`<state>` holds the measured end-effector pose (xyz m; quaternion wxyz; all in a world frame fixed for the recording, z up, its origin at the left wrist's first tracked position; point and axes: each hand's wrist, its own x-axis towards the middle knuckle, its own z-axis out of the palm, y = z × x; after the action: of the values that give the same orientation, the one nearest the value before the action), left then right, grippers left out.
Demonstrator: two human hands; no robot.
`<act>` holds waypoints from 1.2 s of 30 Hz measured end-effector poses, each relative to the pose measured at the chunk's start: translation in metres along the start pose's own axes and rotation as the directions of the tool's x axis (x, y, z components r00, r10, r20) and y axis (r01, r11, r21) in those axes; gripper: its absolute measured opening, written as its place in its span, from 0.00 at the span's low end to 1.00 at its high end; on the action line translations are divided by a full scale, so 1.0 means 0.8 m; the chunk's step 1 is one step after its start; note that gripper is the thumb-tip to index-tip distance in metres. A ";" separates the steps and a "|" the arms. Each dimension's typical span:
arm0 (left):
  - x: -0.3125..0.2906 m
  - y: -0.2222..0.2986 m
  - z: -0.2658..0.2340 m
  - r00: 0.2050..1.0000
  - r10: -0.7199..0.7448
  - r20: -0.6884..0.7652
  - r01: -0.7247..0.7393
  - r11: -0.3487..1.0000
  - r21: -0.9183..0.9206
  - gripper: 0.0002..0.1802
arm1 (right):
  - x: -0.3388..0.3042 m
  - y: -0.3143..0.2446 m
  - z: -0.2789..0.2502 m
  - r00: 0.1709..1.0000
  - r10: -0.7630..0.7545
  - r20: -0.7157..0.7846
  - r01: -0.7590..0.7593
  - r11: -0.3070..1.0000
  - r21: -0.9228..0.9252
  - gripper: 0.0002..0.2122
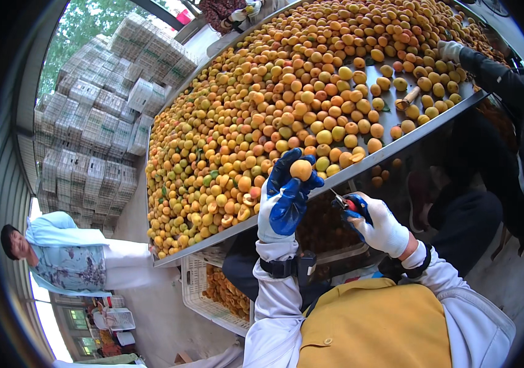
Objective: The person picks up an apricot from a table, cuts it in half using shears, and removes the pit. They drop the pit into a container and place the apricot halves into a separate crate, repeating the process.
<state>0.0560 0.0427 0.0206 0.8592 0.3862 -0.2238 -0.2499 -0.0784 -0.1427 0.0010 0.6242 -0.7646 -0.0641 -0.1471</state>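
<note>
My left hand (pixel 285 199), in a white glove with a blue coated palm, is raised at the edge of a metal table (pixel 397 145), its fingers around one orange-yellow apricot (pixel 301 170). To its right, my right hand (pixel 379 224), gloved the same way, is closed on a small red-handled cutting tool (pixel 351 205). A thin metal tip of that tool points up and left toward the apricot, apart from it. Its exact kind is unclear. Beyond my hands, a wide heap of apricots (pixel 243 141) covers much of the table, and a halved one (pixel 357 157) lies near the rim.
A white crate (pixel 194 282) of orange fruit pieces stands below the table. At right, a co-worker's gloved hand (pixel 451 50) touches the heap; a wooden-handled tool (pixel 408 98) lies nearby. Another person (pixel 68 251) stands at left, near stacked crates (pixel 93 135). A third works across the table.
</note>
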 end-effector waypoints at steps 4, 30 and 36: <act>-0.028 0.006 0.011 0.994 0.026 -0.105 -0.026 1.000 0.002 0.27 | 0.002 -0.012 0.021 0.993 0.065 0.100 -0.070 0.996 0.053 0.10; -0.061 -0.009 0.039 0.926 0.142 -0.351 -0.045 0.962 0.268 0.17 | 0.012 -0.002 0.056 0.979 0.090 0.184 -0.102 0.993 0.054 0.06; -0.061 -0.014 0.036 0.931 0.016 -0.366 0.040 0.989 0.145 0.17 | 0.011 0.011 0.061 0.992 0.048 0.117 -0.056 0.996 0.067 0.04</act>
<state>-0.0016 0.0500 0.0199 0.8528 0.4909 -0.0758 -0.1612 -0.0602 -0.0975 -0.0129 0.6495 -0.7509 -0.0850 -0.0840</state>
